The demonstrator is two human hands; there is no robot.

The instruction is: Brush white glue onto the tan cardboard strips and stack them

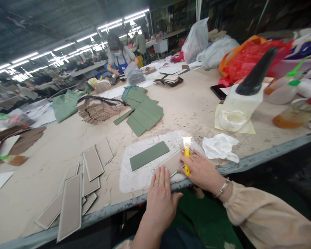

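My left hand [162, 195] lies flat, fingers stretched out, on the near end of a beige rectangular panel [168, 163] at the table's front edge. In my right hand [202, 169] is a small brush [187, 155] with a yellow handle; its bristle end is white and points away from me. The fingers of that hand also rest at the panel's right end. Just beyond lies a green strip [149, 155], flat on a white sheet [126, 180]. A crumpled white tissue [220, 147] sits right of my right hand.
Beige panels with pale borders [71, 204] overlap at the left. Farther back are loose green pieces [145, 116] and a bundled brown stack [100, 109]. A white container [242, 107] with a black top, bottles [282, 91] and a phone [219, 91] stand right. A person [121, 58] works opposite.
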